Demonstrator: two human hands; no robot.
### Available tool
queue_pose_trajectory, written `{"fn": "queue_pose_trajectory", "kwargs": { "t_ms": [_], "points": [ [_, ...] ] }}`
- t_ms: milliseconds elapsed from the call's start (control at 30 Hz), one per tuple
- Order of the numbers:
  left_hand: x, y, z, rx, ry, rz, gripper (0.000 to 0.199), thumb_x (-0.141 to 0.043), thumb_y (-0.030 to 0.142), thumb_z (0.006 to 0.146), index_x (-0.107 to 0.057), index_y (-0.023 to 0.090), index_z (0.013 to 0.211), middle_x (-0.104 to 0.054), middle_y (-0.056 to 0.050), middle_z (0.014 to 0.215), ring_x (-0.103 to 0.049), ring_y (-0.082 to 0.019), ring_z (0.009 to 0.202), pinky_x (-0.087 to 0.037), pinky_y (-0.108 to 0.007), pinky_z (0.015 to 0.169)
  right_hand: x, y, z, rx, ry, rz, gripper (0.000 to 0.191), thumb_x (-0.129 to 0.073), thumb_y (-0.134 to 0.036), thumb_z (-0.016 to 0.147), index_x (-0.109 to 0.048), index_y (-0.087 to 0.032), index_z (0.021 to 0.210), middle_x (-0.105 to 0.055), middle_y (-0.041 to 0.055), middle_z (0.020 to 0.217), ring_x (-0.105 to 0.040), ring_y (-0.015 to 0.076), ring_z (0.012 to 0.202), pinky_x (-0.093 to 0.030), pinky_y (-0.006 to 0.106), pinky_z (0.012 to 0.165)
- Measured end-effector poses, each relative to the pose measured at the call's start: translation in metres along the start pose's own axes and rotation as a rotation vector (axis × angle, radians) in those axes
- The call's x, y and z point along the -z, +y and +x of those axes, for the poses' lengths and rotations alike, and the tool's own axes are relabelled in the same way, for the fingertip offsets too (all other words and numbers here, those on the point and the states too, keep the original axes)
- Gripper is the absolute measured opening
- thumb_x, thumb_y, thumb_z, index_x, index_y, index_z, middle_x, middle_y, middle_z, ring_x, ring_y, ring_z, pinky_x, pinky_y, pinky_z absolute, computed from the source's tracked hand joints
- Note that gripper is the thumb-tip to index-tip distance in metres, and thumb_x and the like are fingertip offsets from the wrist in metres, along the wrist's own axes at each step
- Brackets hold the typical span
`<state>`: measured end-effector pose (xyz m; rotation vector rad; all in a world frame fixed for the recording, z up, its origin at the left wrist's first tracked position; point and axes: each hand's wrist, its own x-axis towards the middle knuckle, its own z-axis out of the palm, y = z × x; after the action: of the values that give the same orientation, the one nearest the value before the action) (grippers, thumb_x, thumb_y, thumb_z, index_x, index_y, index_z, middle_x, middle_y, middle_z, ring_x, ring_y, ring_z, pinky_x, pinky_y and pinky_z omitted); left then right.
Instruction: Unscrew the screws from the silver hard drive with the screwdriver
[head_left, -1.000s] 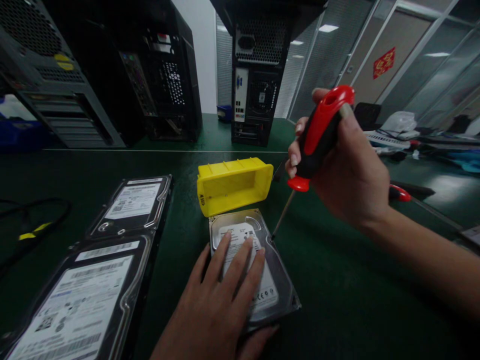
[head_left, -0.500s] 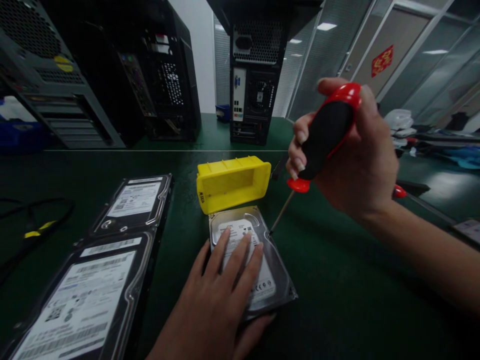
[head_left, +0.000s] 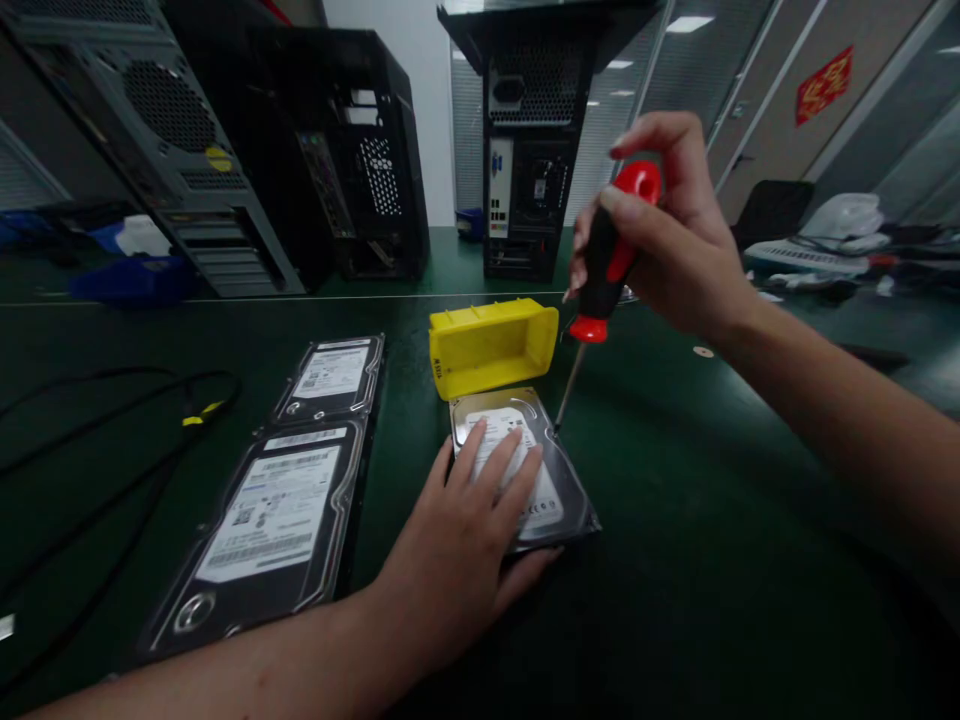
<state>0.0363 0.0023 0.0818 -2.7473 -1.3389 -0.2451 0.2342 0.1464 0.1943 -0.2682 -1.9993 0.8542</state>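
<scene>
A silver hard drive (head_left: 571,492) with a white label lies on the green table, label side up. Across its top rests my left hand (head_left: 466,525), fingers spread and flat, the thumb along the near edge. My right hand (head_left: 686,235) grips a red and black screwdriver (head_left: 602,262) by its handle, some fingers lifted from it. The shaft slants down, its tip at a notch on the drive's right edge. Whether a screw sits under the tip is too small to tell. Behind the drive, close to its far edge, a yellow plastic bin (head_left: 487,360) lies on its side, opening toward me.
To the left, two more hard drives (head_left: 274,505) (head_left: 334,370) lie end to end. A black cable (head_left: 142,470) curls further left. Computer cases (head_left: 217,150) (head_left: 375,150) (head_left: 531,160) stand along the back. A blue bin (head_left: 135,282) sits at the far left.
The view has shifted, so the drives and bin appear higher and further right. My right hand's grip on the screwdriver handle has loosened and turned, and the screwdriver stands more upright. The left hand stays on the drive.
</scene>
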Motion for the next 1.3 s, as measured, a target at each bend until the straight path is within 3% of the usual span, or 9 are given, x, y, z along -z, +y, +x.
{"fn": "queue_pose_trajectory", "kwargs": {
  "t_ms": [167,367,467,600,667,900,1000,1133,1300],
  "points": [
    [0.002,-0.001,0.002,0.011,-0.019,-0.005,0.068,-0.055,0.049,0.088,-0.036,0.013,0.143,-0.034,-0.017,0.148,-0.027,-0.041,0.135,-0.032,-0.06,0.104,0.023,-0.026,0.024,-0.186,-0.29,-0.38,0.021,-0.055,-0.033,0.09,-0.054,-0.017,0.103,-0.058,0.0023,0.098,-0.063,0.0095,0.086,-0.058,0.017,0.07],
    [0.001,-0.001,0.001,0.015,-0.013,-0.02,0.067,-0.054,0.049,0.089,-0.035,0.014,0.144,-0.034,-0.015,0.149,-0.027,-0.04,0.136,-0.031,-0.06,0.105,0.029,-0.054,0.032,-0.309,-0.487,-0.415,0.036,-0.053,-0.031,0.089,-0.052,-0.023,0.124,-0.06,0.0004,0.113,-0.063,0.0097,0.095,-0.059,0.013,0.071],
    [0.002,-0.001,0.0,0.014,-0.012,-0.023,0.067,-0.053,0.048,0.09,-0.033,0.015,0.144,-0.033,-0.015,0.149,-0.026,-0.039,0.136,-0.03,-0.06,0.106,0.024,-0.063,0.03,-0.256,-0.478,-0.492,0.034,-0.057,-0.029,0.084,-0.057,-0.02,0.116,-0.063,-0.0029,0.104,-0.064,0.0077,0.092,-0.057,0.008,0.068],
    [0.004,0.0,-0.001,0.017,-0.013,-0.026,0.066,-0.053,0.048,0.09,-0.034,0.014,0.144,-0.033,-0.016,0.149,-0.026,-0.039,0.136,-0.029,-0.059,0.106,0.023,-0.07,0.029,-0.185,-0.394,-0.708,0.014,-0.066,-0.013,0.074,-0.065,-0.014,0.088,-0.064,-0.0052,0.078,-0.061,0.0017,0.067,-0.049,0.0,0.049],
    [0.005,0.0,-0.001,0.013,-0.009,-0.025,0.066,-0.053,0.048,0.09,-0.035,0.013,0.143,-0.034,-0.016,0.148,-0.026,-0.039,0.136,-0.029,-0.058,0.106,0.026,-0.071,0.029,-0.175,-0.38,-0.773,0.014,-0.067,-0.009,0.072,-0.065,-0.014,0.085,-0.064,-0.0046,0.073,-0.059,0.002,0.06,-0.046,0.0,0.043],
    [0.006,0.001,-0.001,0.025,-0.016,-0.006,0.066,-0.054,0.047,0.09,-0.034,0.014,0.143,-0.034,-0.015,0.148,-0.027,-0.038,0.136,-0.03,-0.057,0.107,0.029,-0.069,0.028,-0.179,-0.388,-0.825,0.017,-0.065,-0.02,0.078,-0.067,-0.017,0.095,-0.064,-0.0037,0.076,-0.057,-0.0004,0.055,-0.041,-0.003,0.039],
    [0.006,0.001,-0.001,0.025,-0.014,-0.005,0.066,-0.054,0.048,0.09,-0.035,0.015,0.143,-0.035,-0.015,0.148,-0.029,-0.037,0.136,-0.031,-0.056,0.106,0.024,-0.069,0.03,-0.101,-0.419,-0.875,0.02,-0.063,-0.026,0.081,-0.067,-0.018,0.099,-0.064,-0.0033,0.079,-0.056,-0.0014,0.06,-0.039,-0.005,0.043],
    [0.006,0.001,0.0,0.031,-0.015,0.0,0.066,-0.053,0.049,0.091,-0.034,0.015,0.143,-0.035,-0.014,0.148,-0.027,-0.037,0.136,-0.033,-0.053,0.106,0.017,-0.068,0.031,-0.085,-0.427,-0.838,0.029,-0.052,-0.038,0.089,-0.066,-0.016,0.102,-0.063,-0.0008,0.08,-0.056,0.001,0.06,-0.044,0.0,0.046],
    [0.008,0.003,0.001,0.032,-0.042,0.008,0.067,-0.054,0.048,0.091,-0.033,0.013,0.144,-0.034,-0.016,0.149,-0.027,-0.038,0.136,-0.036,-0.053,0.104,0.015,-0.069,0.029,-0.233,-0.372,-0.647,0.031,-0.038,-0.02,0.097,-0.065,-0.016,0.109,-0.063,0.0022,0.103,-0.065,0.0078,0.075,-0.052,0.007,0.052]
  ]
}}
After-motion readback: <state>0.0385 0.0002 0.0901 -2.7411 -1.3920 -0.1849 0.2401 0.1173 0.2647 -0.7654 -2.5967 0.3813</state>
